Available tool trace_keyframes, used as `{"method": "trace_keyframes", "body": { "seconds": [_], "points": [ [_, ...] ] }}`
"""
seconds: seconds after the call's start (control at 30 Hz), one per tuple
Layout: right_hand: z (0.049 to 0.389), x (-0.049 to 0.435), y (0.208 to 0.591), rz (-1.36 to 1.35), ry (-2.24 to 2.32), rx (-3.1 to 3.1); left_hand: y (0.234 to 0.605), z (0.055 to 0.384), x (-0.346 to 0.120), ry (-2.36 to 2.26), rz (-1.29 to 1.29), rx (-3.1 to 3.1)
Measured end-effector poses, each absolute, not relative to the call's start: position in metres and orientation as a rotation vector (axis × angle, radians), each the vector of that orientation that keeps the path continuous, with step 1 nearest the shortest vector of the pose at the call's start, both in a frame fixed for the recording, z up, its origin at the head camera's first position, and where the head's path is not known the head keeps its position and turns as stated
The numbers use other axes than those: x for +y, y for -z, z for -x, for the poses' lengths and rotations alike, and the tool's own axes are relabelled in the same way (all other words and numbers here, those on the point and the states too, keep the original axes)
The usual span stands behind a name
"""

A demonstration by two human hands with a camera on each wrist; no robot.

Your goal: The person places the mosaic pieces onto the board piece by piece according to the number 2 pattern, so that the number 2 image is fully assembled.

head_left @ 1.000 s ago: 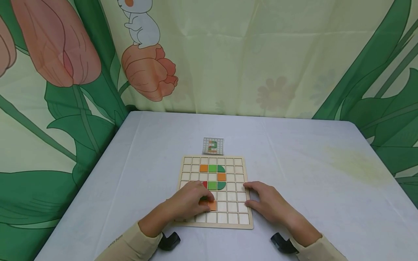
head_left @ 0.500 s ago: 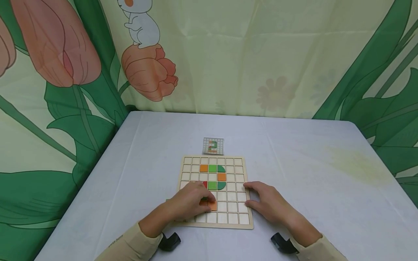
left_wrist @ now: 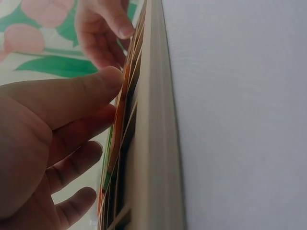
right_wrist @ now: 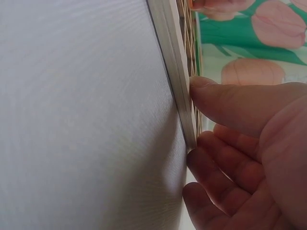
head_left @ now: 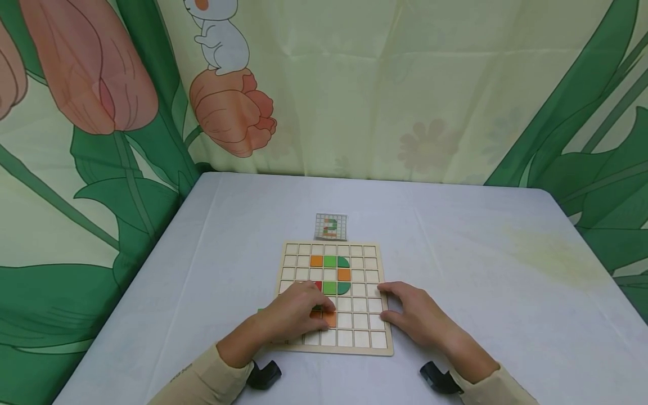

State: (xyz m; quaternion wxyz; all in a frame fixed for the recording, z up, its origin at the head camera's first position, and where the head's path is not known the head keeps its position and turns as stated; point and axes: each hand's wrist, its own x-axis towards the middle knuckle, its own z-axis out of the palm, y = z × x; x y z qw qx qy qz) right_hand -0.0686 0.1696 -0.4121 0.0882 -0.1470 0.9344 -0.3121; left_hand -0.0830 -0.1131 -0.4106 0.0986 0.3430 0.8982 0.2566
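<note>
A wooden grid board (head_left: 391, 350) lies on the table with coloured tiles in its squares. My left hand (head_left: 296, 309) reaches over its left part, thumb and index fingertips touching at an orange tile (head_left: 331, 319) that sits in the grid. In the left wrist view this thumb (left_wrist: 108, 81) meets the orange tile's surface, and the other fingers are spread and bent slightly. My left hand partly hides a red tile (head_left: 318, 287) and a dark green one. My right hand (head_left: 417, 312) rests its thumb and fingertips against the board's right edge, fingers loosely bent.
Behind the board lies a small pattern card (head_left: 331, 226). Orange (head_left: 316, 261), light green (head_left: 329, 288) and rounded dark green tiles (head_left: 343, 288) fill other squares. A bit of green shows left of my left wrist. White cloth (head_left: 471, 242) covers the table; a printed curtain hangs behind.
Both hands stay nearly where they were. The left fingertips have shifted very slightly to the right at the orange tile. The tiles and the board look unmoved.
</note>
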Motion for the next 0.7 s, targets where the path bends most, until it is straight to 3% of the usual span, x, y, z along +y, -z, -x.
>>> {"method": "trace_keyframes", "body": {
  "seconds": [0.7],
  "points": [
    [0.069, 0.169, 0.412, 0.445, 0.918, 2.786, 0.403, 0.092, -0.126, -0.737, -0.933, 2.743]
  ]
}}
